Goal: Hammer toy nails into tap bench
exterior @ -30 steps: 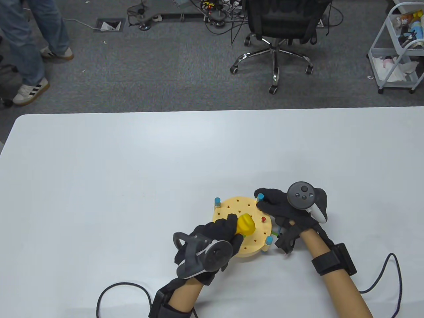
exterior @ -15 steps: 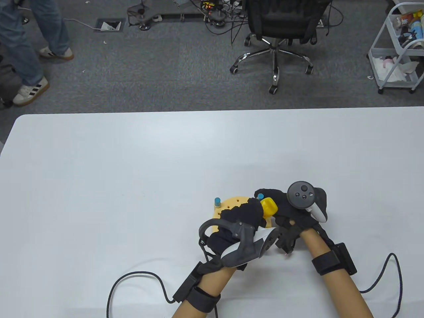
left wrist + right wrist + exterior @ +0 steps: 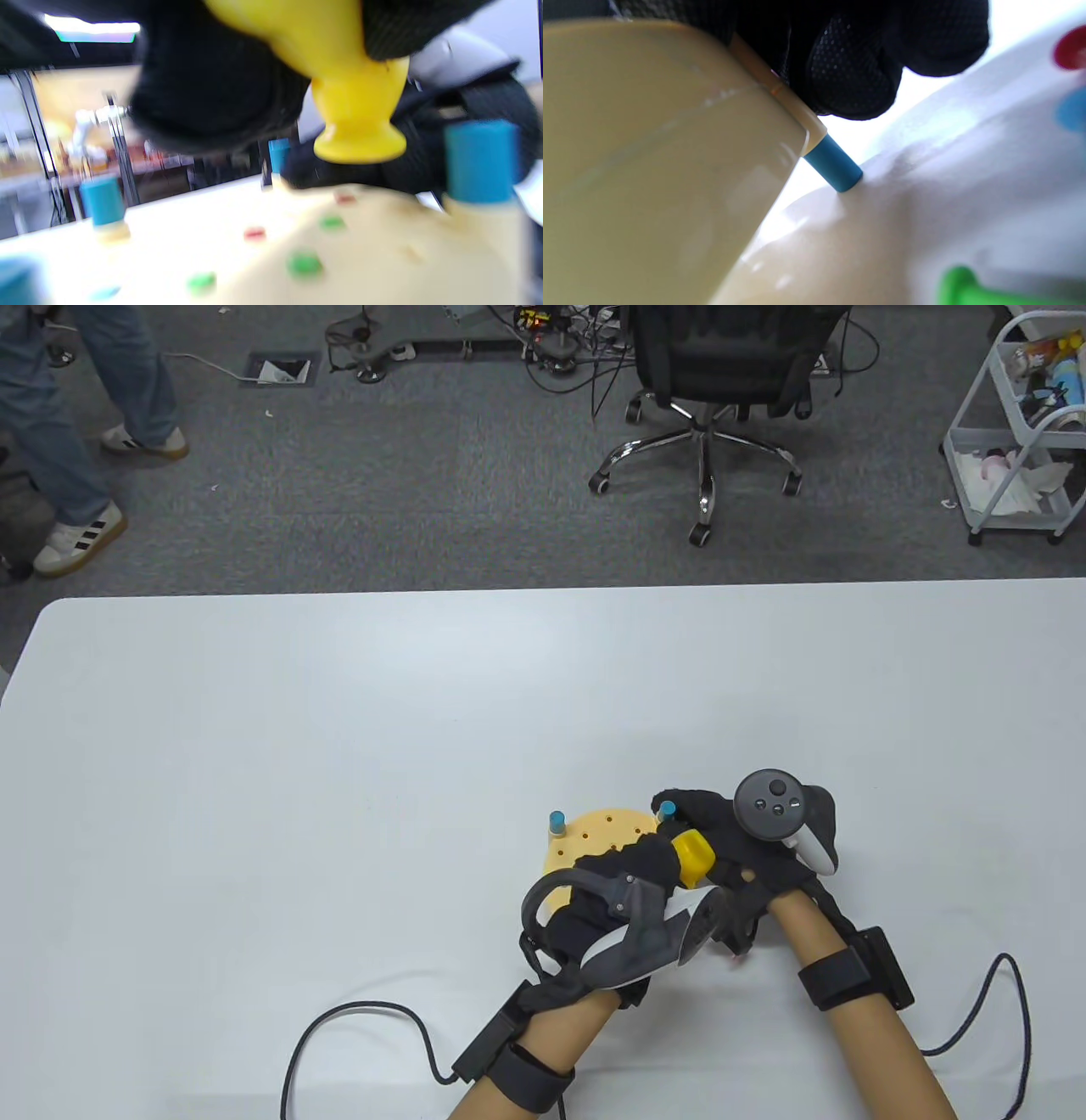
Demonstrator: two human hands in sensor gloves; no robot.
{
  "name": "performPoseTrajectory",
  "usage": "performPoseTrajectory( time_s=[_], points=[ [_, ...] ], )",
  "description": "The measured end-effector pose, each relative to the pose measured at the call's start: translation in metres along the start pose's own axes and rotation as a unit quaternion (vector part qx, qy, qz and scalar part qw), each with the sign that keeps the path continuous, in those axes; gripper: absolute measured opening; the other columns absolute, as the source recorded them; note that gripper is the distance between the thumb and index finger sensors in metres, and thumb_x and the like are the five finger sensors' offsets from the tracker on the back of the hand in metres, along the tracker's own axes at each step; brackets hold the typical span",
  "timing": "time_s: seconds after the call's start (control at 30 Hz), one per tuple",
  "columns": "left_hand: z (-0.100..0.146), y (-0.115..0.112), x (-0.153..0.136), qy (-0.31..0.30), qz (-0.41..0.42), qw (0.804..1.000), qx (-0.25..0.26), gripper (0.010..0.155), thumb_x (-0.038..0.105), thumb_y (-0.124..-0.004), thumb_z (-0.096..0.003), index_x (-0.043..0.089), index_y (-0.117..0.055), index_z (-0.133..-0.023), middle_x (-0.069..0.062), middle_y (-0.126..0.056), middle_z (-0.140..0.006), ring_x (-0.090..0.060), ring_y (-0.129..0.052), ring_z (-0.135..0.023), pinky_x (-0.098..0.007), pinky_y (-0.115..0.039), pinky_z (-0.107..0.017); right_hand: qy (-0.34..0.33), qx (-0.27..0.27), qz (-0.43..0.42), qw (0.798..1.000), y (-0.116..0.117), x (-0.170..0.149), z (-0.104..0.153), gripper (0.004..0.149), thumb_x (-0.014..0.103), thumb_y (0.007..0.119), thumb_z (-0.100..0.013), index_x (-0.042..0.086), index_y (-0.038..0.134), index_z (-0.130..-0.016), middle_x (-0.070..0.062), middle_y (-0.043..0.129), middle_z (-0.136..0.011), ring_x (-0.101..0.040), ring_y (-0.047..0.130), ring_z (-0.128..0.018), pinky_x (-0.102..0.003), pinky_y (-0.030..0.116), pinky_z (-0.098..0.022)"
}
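Note:
The round cream tap bench (image 3: 594, 833) with blue corner posts sits near the table's front edge. My left hand (image 3: 632, 865) grips a yellow toy hammer (image 3: 691, 857) and holds its head over the bench's right side. In the left wrist view the hammer head (image 3: 356, 123) hangs just above the bench top (image 3: 382, 254), where red and green nail heads (image 3: 303, 263) sit low. My right hand (image 3: 721, 831) holds the bench's right edge by a blue post (image 3: 667, 810). In the right wrist view its fingers (image 3: 857, 63) rest against the bench wall (image 3: 649, 169).
Loose toy nails lie on the table by the bench, green (image 3: 956, 288) and red (image 3: 1071, 48) in the right wrist view. Glove cables (image 3: 356, 1027) trail to the front edge. An office chair (image 3: 713, 390) and a white cart (image 3: 1018, 432) stand beyond the table.
My left hand swung the hammer from the bench's middle to its right side, next to my right hand, then lowered it slightly. My right hand stayed on the bench edge.

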State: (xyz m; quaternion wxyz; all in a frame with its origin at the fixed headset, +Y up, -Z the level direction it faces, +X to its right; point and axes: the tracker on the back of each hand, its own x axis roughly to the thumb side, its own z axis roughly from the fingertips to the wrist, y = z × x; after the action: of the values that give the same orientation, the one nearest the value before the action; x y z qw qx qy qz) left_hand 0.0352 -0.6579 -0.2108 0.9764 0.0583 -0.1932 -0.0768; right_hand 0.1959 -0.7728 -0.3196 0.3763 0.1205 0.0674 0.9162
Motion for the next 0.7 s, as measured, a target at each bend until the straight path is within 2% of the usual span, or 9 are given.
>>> performPoseTrajectory(
  time_s=[0.07,0.13,0.23,0.27,0.33,0.4,0.47,0.57,0.7],
  points=[
    [0.010,0.010,-0.009,0.014,0.019,0.995,0.092,0.063,0.051,-0.069,-0.0380,0.015,-0.078,-0.088,-0.009,-0.102,-0.057,-0.022,-0.104,-0.027,-0.032,-0.084,-0.017,-0.003,0.016,-0.008,1.000,-0.002,-0.001,-0.001,0.061,0.049,0.070,-0.041,0.022,0.072,-0.095,-0.013,0.084,-0.088,-0.023,0.094,-0.058,-0.038,0.081,-0.043],
    [0.023,0.018,-0.025,0.028,0.078,0.987,0.141,0.063,0.051,-0.069,-0.0382,0.015,-0.077,-0.089,-0.009,-0.102,-0.057,-0.022,-0.104,-0.027,-0.032,-0.083,-0.017,-0.014,0.043,-0.037,0.998,-0.012,-0.006,0.002,0.073,0.052,0.069,-0.041,0.016,0.060,-0.104,-0.018,0.078,-0.093,-0.025,0.092,-0.061,-0.040,0.080,-0.045],
    [0.041,0.014,-0.062,0.057,0.195,0.962,0.182,0.063,0.051,-0.070,-0.0387,0.014,-0.077,-0.089,-0.010,-0.102,-0.058,-0.023,-0.103,-0.028,-0.032,-0.083,-0.017,0.021,-0.011,-0.075,0.997,-0.039,-0.015,0.014,0.072,0.049,0.071,-0.043,0.010,0.062,-0.102,-0.019,0.078,-0.090,-0.025,0.092,-0.059,-0.041,0.079,-0.044],
    [0.044,0.010,-0.072,0.066,0.221,0.955,0.187,0.063,0.051,-0.070,-0.0387,0.014,-0.077,-0.089,-0.011,-0.102,-0.058,-0.023,-0.103,-0.028,-0.032,-0.083,-0.017,0.031,-0.030,-0.058,0.997,-0.045,-0.018,0.017,0.067,0.047,0.072,-0.043,0.011,0.066,-0.099,-0.018,0.082,-0.086,-0.024,0.093,-0.055,-0.040,0.080,-0.042],
    [0.051,-0.005,-0.098,0.098,0.280,0.939,0.173,0.063,0.051,-0.070,-0.0390,0.014,-0.077,-0.089,-0.011,-0.101,-0.058,-0.024,-0.103,-0.028,-0.033,-0.082,-0.017,0.072,-0.049,0.045,0.995,-0.052,-0.023,0.025,0.060,0.045,0.074,-0.042,0.013,0.073,-0.093,-0.015,0.088,-0.077,-0.022,0.095,-0.048,-0.038,0.082,-0.038],
    [0.057,-0.025,-0.123,0.131,0.323,0.924,0.156,0.063,0.050,-0.071,-0.0392,0.013,-0.077,-0.090,-0.012,-0.101,-0.058,-0.025,-0.103,-0.028,-0.033,-0.082,-0.018,0.092,-0.022,0.181,0.979,-0.044,-0.022,0.030,0.056,0.045,0.075,-0.042,0.016,0.076,-0.090,-0.011,0.092,-0.072,-0.019,0.097,-0.044,-0.036,0.084,-0.036],
    [0.060,-0.042,-0.146,0.168,0.343,0.915,0.129,0.063,0.050,-0.071,-0.0393,0.013,-0.077,-0.090,-0.012,-0.101,-0.058,-0.025,-0.102,-0.028,-0.033,-0.082,-0.018,0.101,-0.016,0.270,0.957,-0.030,-0.015,0.029,0.054,0.045,0.076,-0.041,0.017,0.078,-0.087,-0.008,0.094,-0.069,-0.017,0.098,-0.042,-0.034,0.085,-0.035],
    [0.062,-0.053,-0.167,0.208,0.352,0.903,0.129,0.063,0.050,-0.072,-0.0392,0.013,-0.077,-0.089,-0.013,-0.101,-0.058,-0.025,-0.102,-0.028,-0.033,-0.081,-0.017,0.115,-0.031,0.316,0.941,-0.010,-0.003,0.026,0.052,0.046,0.077,-0.039,0.018,0.082,-0.082,-0.007,0.097,-0.063,-0.016,0.099,-0.037,-0.033,0.086,-0.031],
    [0.063,-0.064,-0.180,0.234,0.375,0.889,0.114,0.063,0.051,-0.071,-0.0392,0.013,-0.077,-0.089,-0.013,-0.101,-0.058,-0.025,-0.102,-0.028,-0.033,-0.081,-0.018,0.160,-0.061,0.393,0.903,0.009,0.005,0.022,0.048,0.045,0.079,-0.038,0.019,0.085,-0.078,-0.003,0.098,-0.057,-0.012,0.099,-0.033,-0.031,0.087,-0.029]
  ],
)
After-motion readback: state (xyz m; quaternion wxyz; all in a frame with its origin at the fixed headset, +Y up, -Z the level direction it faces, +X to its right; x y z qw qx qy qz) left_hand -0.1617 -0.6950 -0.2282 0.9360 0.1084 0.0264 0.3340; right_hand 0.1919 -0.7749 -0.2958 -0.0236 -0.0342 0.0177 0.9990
